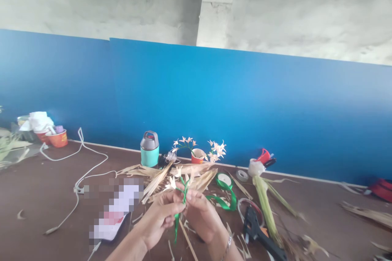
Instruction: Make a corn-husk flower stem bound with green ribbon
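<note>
Both hands meet low in the middle of the head view around a small artificial flower stem with pale husk-like petals at its top. My left hand pinches the stem between thumb and fingers, and a green ribbon tail hangs below. From the other side, my right hand grips the same stem near the blossoms. Just behind the hands lie dry corn husks. A roll of green ribbon rests to the right, its loose end curling toward my right hand.
A black glue gun lies at the right near a corn husk stalk. Finished flower sprays lean from a red paper cup. A turquoise flask, a phone and a white cable are on the left. The blue partition backs the table.
</note>
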A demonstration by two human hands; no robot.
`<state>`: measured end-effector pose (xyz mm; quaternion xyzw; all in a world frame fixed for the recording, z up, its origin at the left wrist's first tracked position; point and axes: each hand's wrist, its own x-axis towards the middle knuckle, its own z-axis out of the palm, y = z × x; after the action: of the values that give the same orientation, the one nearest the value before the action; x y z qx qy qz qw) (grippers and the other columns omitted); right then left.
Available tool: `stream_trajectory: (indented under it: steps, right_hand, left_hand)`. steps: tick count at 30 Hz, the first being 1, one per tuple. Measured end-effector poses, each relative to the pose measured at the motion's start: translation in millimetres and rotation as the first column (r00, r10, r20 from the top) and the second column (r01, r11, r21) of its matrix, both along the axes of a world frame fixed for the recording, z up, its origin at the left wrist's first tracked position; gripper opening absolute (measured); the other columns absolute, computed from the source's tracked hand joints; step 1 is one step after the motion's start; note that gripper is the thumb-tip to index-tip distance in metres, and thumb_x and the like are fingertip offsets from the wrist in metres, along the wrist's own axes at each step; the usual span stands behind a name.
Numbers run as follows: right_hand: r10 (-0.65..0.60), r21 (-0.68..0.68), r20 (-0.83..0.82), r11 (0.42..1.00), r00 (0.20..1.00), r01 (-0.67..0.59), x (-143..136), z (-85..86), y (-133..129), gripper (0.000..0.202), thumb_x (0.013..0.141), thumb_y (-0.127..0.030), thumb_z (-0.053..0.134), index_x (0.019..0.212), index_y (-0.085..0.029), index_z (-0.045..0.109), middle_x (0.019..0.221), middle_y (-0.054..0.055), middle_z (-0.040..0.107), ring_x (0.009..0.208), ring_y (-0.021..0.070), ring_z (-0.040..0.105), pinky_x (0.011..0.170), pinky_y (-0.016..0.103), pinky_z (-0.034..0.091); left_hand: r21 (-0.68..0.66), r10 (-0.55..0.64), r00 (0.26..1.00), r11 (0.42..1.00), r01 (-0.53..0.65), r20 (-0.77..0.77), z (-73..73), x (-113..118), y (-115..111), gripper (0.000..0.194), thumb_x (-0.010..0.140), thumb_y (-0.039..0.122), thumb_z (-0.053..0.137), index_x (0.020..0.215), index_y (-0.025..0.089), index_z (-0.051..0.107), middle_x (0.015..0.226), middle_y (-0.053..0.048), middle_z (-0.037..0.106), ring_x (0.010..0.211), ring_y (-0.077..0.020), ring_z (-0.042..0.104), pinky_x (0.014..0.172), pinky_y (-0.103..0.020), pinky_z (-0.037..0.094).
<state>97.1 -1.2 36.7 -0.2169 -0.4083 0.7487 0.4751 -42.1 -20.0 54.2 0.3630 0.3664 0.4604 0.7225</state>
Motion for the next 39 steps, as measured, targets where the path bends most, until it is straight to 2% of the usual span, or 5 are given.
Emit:
stream_trajectory:
  steps: [5,12,21,34,39]
  right_hand:
    - [-0.106,0.005,-0.029,0.994,0.994,0.106,2,2.0,1,0.021,0.065,-0.027,0.076,0.054,-0.016,0.062,0.076,0.002,0.065,0.066,0.0137,0.054,0.069,0.027,0.039]
    - [-0.287,0.015,0.172,0.957,0.942,0.288,5,10.4,-1,0.024,0.056,-0.024,0.081,0.051,-0.014,0.059,0.076,0.001,0.064,0.058,0.0093,0.047,0.056,0.021,0.034]
    - [0.126,0.057,-0.024,0.991,0.992,-0.124,8,5.0,-1,0.013,0.067,-0.025,0.075,0.075,-0.015,0.073,0.078,0.005,0.068,0.072,0.0147,0.056,0.074,0.027,0.04]
    - [0.014,0.141,0.139,0.989,0.99,-0.034,12,5.5,0,0.013,0.061,-0.025,0.08,0.07,-0.017,0.076,0.071,0.005,0.072,0.07,0.016,0.062,0.072,0.028,0.045]
    - [-0.094,0.14,0.252,0.988,0.963,0.06,13,6.3,2,0.016,0.057,-0.027,0.081,0.068,-0.016,0.075,0.068,0.004,0.071,0.064,0.0148,0.061,0.067,0.026,0.045]
  left_hand:
    - [0.007,0.045,0.999,0.999,-0.045,-0.004,-3.1,0,2,0.03,0.052,0.026,0.078,0.055,0.015,0.05,0.047,0.01,0.04,0.039,0.0,0.019,0.042,-0.018,0.008]
    - [0.043,0.097,0.989,0.995,-0.093,-0.109,-4.1,0,5,0.03,0.055,0.028,0.075,0.054,0.016,0.048,0.042,0.011,0.035,0.038,-0.0008,0.015,0.043,-0.021,0.004]
    - [-0.083,-0.005,0.999,0.997,0.001,-0.043,-1.6,-3,2,0.028,0.047,0.02,0.073,0.059,0.016,0.047,0.048,0.011,0.037,0.039,0.0006,0.017,0.042,-0.017,0.005]
    - [-0.078,-0.124,0.985,0.99,0.116,-0.116,-7.5,-11,7,0.021,0.045,0.02,0.068,0.055,0.016,0.05,0.044,0.009,0.041,0.037,-0.0002,0.019,0.042,-0.019,0.004]
    - [0.018,-0.042,0.962,0.999,0.048,-0.269,-9.4,-10,11,0.017,0.049,0.025,0.066,0.052,0.016,0.053,0.043,0.009,0.04,0.038,-0.0026,0.02,0.043,-0.021,0.009]
